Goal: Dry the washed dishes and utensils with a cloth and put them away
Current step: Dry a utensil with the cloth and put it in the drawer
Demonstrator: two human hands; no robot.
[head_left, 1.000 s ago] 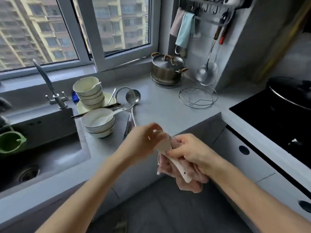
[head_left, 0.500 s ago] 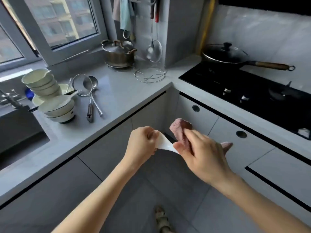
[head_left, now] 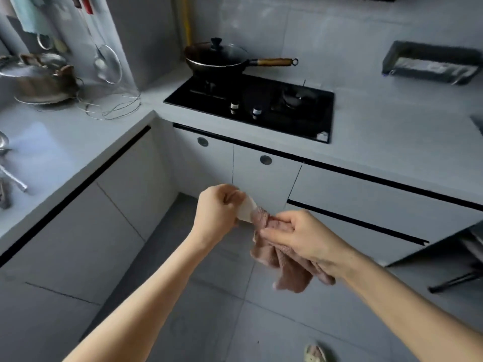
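here the left hand (head_left: 218,209) is curling its fingers around the bowl end of a white spoon (head_left: 247,210), holding it out over the floor so the other end is free to be wiped. the right hand (head_left: 292,235) is pinching a pink cloth (head_left: 281,259) closed around the rest of the spoon, with the loose part of the cloth hanging down under the palm; only a short pale stretch of the spoon is showing between the two hands. holding from both ends like this is probably letting the cloth get all the way round the handle.

further out, a grey cabinet door (head_left: 264,178) with a round pull is standing shut just behind the hands. to the right a drawer (head_left: 467,246) seems to be standing open, though what is inside it is too dim to tell; it is likely where the spoon is going, and nothing is lying between it and the hands. above, a lidded black pan (head_left: 217,57) is sitting on the dark hob (head_left: 261,105). off to the left, blurred, a steel pot (head_left: 41,79) and a wire trivet (head_left: 112,105) are resting on the countertop (head_left: 65,145).
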